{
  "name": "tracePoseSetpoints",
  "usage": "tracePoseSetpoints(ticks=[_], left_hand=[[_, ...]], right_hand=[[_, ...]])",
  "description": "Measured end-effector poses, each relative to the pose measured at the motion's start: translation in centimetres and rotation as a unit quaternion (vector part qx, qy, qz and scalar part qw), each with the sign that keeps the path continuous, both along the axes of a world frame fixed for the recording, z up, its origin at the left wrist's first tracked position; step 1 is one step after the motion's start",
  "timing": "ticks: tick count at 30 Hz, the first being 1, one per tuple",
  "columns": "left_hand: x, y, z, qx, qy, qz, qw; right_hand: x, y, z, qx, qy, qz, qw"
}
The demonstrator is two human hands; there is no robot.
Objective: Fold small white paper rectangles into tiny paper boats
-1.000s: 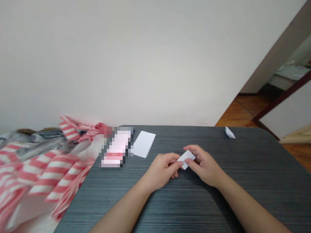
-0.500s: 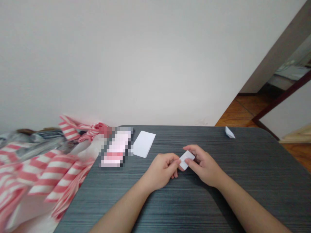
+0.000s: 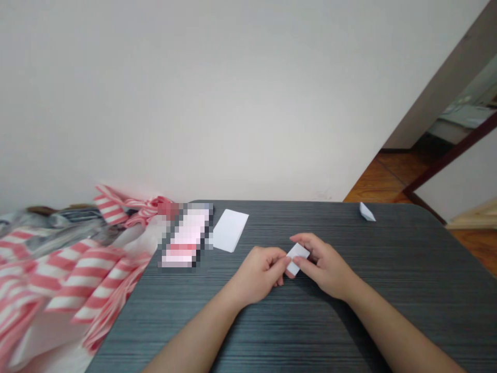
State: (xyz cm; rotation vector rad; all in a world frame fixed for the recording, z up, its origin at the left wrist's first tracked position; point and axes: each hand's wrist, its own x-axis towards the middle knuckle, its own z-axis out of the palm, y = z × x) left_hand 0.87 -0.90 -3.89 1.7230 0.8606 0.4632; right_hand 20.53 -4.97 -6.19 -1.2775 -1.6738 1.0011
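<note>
A small folded piece of white paper (image 3: 300, 252) is held between my two hands, over the middle of the dark table. My left hand (image 3: 261, 274) pinches its left corner between thumb and fingers. From the other side, my right hand (image 3: 324, 267) grips it, the thumb lying on the paper's upper face and the fingers partly hidden behind it. Further back and to the left lies a flat stack of white paper sheets (image 3: 230, 231). A small folded white paper shape (image 3: 366, 212) rests near the far right of the table.
The dark wood-grain table (image 3: 407, 290) has its back edge against a pale wall (image 3: 248, 103). A blurred-out phone-like rectangle (image 3: 186, 235) lies at its left edge. Red-and-white striped cloth (image 3: 77, 274) is heaped to the left. Beyond the right corner, wooden floor (image 3: 382, 178) shows.
The folded paper has shifted very slightly left and down, and my right thumb and fingers have moved a little with it. The other things stay where they were.
</note>
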Motion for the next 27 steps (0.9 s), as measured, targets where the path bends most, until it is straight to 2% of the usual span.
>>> tracePoseSetpoints(ticks=[6,11,19,27], left_hand=[[-0.1,0.0,0.1,0.024,-0.011,0.006,1.0],[-0.1,0.0,0.1,0.021,-0.023,0.004,0.999],[0.0,0.0,0.0,0.0,-0.029,-0.012,1.0],[0.1,0.0,-0.3,-0.034,-0.056,0.019,0.998]], right_hand=[[-0.1,0.1,0.6,-0.051,0.022,-0.011,0.998],[0.0,0.1,1.4,-0.11,0.02,0.015,0.994],[0.1,0.2,1.8,-0.132,0.047,0.039,0.989],[0.3,0.2,2.1,-0.143,0.047,0.021,0.988]])
